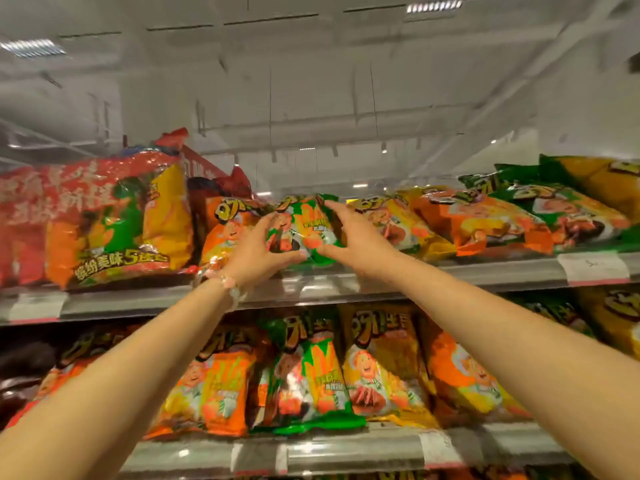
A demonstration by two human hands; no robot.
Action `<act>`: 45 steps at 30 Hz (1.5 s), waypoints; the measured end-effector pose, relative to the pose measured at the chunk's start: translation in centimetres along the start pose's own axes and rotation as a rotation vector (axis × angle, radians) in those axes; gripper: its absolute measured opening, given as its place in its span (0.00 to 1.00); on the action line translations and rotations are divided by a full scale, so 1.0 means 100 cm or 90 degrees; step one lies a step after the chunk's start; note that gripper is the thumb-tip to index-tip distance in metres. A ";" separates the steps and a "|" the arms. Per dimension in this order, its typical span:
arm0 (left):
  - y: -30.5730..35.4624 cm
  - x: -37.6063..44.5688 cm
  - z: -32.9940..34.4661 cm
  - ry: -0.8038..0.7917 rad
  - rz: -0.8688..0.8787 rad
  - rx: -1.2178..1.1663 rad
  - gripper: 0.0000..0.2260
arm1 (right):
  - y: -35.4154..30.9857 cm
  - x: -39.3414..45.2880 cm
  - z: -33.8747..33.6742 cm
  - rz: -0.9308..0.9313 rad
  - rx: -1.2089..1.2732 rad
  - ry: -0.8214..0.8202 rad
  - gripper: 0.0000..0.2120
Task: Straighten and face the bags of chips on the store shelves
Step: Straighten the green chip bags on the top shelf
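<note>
A green and orange chip bag [306, 227] stands on the top shelf [381, 275], between an orange bag [225, 230] on its left and a yellow bag [398, 223] on its right. My left hand [258, 251] grips the green bag's left side, thumb under its lower edge. My right hand [353, 237] grips its right side, fingers up at the top corner and thumb at the bottom. Both arms reach up from below. A bead bracelet [230, 284] sits on my left wrist.
A large red and orange multipack [104, 220] fills the top shelf's left end. Orange and green bags [519, 216] lie tilted on the right. The lower shelf [346, 452] holds a row of upright bags [311, 368]. Price tags [594, 268] hang on the shelf rails.
</note>
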State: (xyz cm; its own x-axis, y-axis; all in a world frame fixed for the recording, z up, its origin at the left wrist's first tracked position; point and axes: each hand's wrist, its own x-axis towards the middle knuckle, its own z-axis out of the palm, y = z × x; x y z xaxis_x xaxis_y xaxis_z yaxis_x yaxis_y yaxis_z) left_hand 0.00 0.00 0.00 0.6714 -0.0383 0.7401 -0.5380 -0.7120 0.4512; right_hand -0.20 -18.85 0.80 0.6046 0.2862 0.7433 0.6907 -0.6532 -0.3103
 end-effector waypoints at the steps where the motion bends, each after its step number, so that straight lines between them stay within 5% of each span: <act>1: -0.002 0.005 0.000 -0.022 -0.003 -0.020 0.40 | 0.000 0.008 0.004 0.000 -0.025 -0.017 0.40; 5: -0.013 0.018 0.003 -0.088 -0.027 -0.045 0.39 | -0.001 0.026 0.013 0.060 -0.115 -0.074 0.41; 9: -0.020 0.021 0.005 -0.038 -0.059 -0.072 0.38 | 0.002 0.032 0.020 0.058 -0.180 -0.050 0.38; 15: -0.020 0.028 -0.008 0.054 -0.125 -0.199 0.35 | 0.011 0.031 0.027 0.049 -0.006 0.076 0.30; 23: 0.007 0.040 -0.022 -0.028 -0.136 -0.296 0.40 | -0.006 0.019 0.016 -0.012 0.088 0.190 0.28; 26: 0.016 0.041 -0.021 -0.036 -0.105 -0.318 0.30 | -0.008 0.011 -0.002 -0.007 0.092 0.176 0.28; 31: 0.035 0.037 -0.006 -0.001 -0.074 -0.340 0.41 | -0.010 -0.004 -0.046 0.030 0.117 0.129 0.34; 37: 0.087 0.036 0.032 -0.041 -0.074 -0.427 0.33 | 0.010 -0.009 -0.100 0.121 0.177 0.114 0.37; 42: 0.132 0.040 0.066 -0.074 -0.072 -0.443 0.42 | 0.041 -0.021 -0.143 0.168 0.191 0.093 0.36; 45: 0.159 0.041 0.091 -0.090 -0.072 -0.447 0.34 | 0.064 -0.028 -0.166 0.179 0.217 0.093 0.32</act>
State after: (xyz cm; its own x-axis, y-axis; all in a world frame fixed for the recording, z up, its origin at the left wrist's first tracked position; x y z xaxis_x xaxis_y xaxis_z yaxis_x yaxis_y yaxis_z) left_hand -1.17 -17.89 5.68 0.7757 -0.1151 0.6205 -0.6305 -0.0999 0.7697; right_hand -4.05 -35.47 6.60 0.7416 0.0130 0.6707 0.6138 -0.4164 -0.6707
